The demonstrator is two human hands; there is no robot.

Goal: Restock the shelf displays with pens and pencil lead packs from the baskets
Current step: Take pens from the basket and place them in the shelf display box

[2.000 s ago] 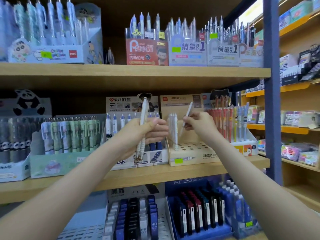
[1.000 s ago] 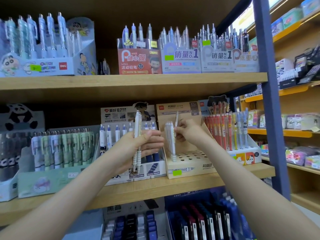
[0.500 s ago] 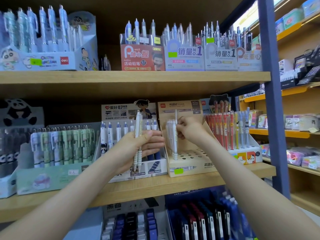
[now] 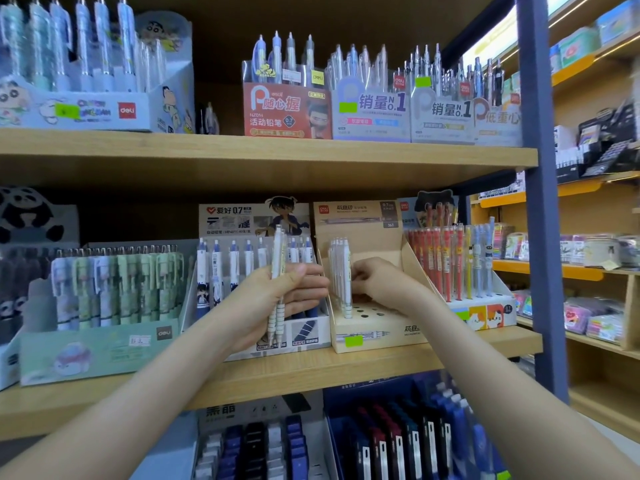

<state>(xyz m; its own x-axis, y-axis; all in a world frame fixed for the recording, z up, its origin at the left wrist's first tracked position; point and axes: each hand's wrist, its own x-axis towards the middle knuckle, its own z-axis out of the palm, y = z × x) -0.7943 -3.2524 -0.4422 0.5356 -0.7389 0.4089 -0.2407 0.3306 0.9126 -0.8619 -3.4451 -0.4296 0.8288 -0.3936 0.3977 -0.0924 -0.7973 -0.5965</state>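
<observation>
Pens (image 4: 278, 271) sit gripped upright in the left hand (image 4: 273, 301), ready to feed the right hand (image 4: 377, 282), which pinches one pen (image 4: 344, 271), apparently seating it in the box (image 4: 381, 336).

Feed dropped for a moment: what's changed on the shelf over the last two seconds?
The right hand brought its single white pen down from above the beige display box into the row of white pens standing there; whether it still pinches it is unclear. The left hand still grips its bundle of white pens.
</observation>
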